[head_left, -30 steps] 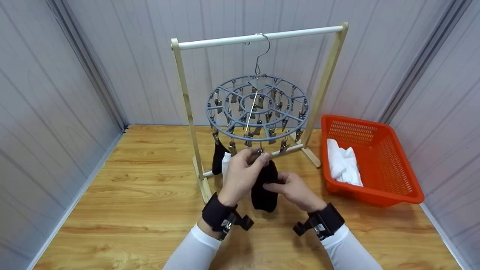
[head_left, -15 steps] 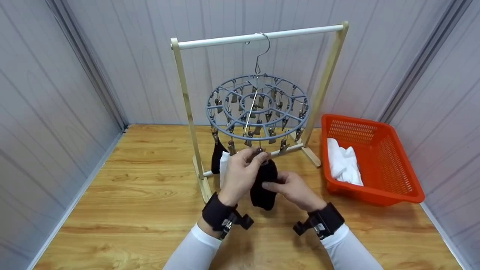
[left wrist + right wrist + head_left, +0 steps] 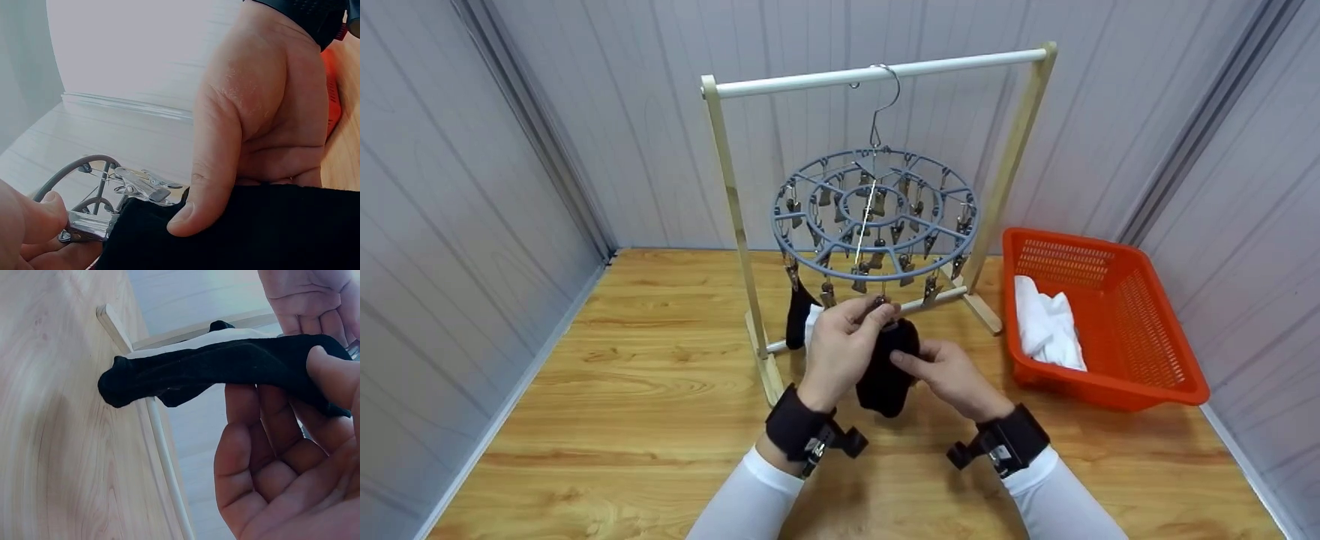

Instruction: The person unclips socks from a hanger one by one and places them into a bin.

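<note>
A black sock (image 3: 886,379) hangs at the front of a round grey clip hanger (image 3: 840,268). My left hand (image 3: 844,341) pinches a metal clip (image 3: 90,224) between thumb and fingers, and the clip's mouth is at the sock's top edge in the left wrist view. Lower on the same sock, my right hand (image 3: 960,379) holds its side, thumb in front and fingers behind, as the right wrist view (image 3: 281,461) also shows from the side. Another black sock (image 3: 799,321) and a white sock (image 3: 811,324) hang left of my left hand, partly covered.
The hanger hooks over the white bar (image 3: 810,81) of a wooden rack (image 3: 730,187), and several other clips dangle from its rings. At the right, an orange basket (image 3: 1125,330) contains white cloth (image 3: 1046,322). Panelled walls enclose the wooden table (image 3: 645,390).
The black sock's lower end has swung slightly left and up, and my right thumb has shifted a little up on it. The hanger has turned slightly. My left hand stays at the clip.
</note>
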Demonstrator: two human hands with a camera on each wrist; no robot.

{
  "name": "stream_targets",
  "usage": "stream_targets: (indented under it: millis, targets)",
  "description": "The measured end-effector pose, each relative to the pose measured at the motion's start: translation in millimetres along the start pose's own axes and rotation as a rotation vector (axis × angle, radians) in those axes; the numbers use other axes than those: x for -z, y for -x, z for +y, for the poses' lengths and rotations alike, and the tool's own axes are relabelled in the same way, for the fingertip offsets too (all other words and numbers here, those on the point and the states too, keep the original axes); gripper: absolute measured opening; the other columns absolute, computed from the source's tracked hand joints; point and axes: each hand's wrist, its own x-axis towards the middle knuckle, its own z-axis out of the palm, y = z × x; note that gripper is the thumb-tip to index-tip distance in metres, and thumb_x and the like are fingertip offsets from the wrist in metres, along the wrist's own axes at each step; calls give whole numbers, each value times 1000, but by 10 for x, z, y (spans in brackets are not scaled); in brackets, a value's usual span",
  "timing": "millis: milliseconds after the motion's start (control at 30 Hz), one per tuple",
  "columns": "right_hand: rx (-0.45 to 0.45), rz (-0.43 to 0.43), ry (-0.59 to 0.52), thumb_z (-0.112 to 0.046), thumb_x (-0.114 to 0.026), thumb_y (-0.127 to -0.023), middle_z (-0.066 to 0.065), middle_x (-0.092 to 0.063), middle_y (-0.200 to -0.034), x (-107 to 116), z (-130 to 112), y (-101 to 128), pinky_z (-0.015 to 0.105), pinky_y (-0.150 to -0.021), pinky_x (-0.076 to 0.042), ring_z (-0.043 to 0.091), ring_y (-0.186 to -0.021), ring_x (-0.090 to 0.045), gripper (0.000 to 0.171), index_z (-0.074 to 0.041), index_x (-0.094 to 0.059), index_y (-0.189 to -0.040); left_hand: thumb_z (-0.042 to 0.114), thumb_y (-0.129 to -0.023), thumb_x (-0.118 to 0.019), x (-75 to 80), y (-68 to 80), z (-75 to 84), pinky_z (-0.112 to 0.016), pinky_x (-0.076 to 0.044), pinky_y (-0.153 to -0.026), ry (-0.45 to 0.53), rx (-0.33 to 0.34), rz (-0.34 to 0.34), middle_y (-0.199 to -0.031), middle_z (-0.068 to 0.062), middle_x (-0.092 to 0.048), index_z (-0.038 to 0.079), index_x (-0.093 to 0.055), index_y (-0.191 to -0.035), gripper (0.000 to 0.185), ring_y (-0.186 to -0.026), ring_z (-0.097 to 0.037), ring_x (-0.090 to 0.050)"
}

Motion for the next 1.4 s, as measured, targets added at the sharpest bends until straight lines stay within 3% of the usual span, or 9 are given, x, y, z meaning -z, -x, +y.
stream_targets:
  millis: [233,533,767,900,1033,1133,1267,1400]
  targets:
    - [39,8,19,-25,-72,-111,10,-81,-99,42,11,-7,32,-82,-58,21,-91,-71,30,3,-82,-113,17,-108,-75,-16,-2,-20,-33,-65,-83,-23,-30,20,-102,2,-85,9,-88,-108,16,-95,-13,-80]
    - [57,0,76,-24,-73,-110,6,-81,-99,165,-15,11,32,-82,-58,19,-92,-71,27,0,-85,-112,19,-111,-71,-15,9,-22,-33,-65,-85,-37,-69,25,-108,1,-85,8,-87,-115,20,-101,-13,-80]
    - [-15,-15,242,-29,-74,-109,7,-81,-101,331,-72,43,34,-86,-56,20,-93,-70,28,-3,-84,-109,17,-111,-71,-4,4,-13,-29,-61,-80,-31,-60,25,-107,-1,-85,6,-87,-114,19,-94,-16,-78]
    - [-43,51,314,-34,-76,-108,5,-81,-99,404,-89,61,35,-83,-55,20,-89,-69,29,-7,-85,-106,16,-110,-72,-3,6,-10,-28,-62,-80,-33,-62,25,-107,-2,-85,6,-86,-114,18,-94,-17,-79]
    - [-32,134,367,-35,-77,-107,2,-81,-97,456,-99,75,35,-84,-55,18,-90,-70,26,-11,-86,-101,19,-110,-73,-5,15,-12,-26,-55,-69,-115,-61,31,-101,-1,-82,8,-85,-109,17,-77,-11,-69]
    - [-18,183,419,-35,-76,-108,2,-81,-97,493,-119,87,35,-86,-55,17,-92,-71,26,-11,-86,-102,19,-109,-74,-13,25,-8,-30,-51,-66,-223,-77,40,-98,-3,-79,8,-81,-107,14,-71,-14,-59]
    - [-16,240,472,-36,-76,-108,2,-81,-98,543,-154,103,37,-87,-54,19,-94,-71,27,-11,-86,-102,23,-105,-80,-25,34,15,-39,-61,-81,-389,-170,86,-106,-10,-80,3,-80,-114,22,-89,-25,-70]
    - [5,281,512,-34,-76,-108,2,-80,-95,585,-176,118,39,-85,-53,21,-92,-69,26,-11,-84,-99,27,-101,-85,-18,44,53,-42,-62,-90,-513,-291,151,-114,-14,-81,0,-80,-119,33,-103,-31,-73]
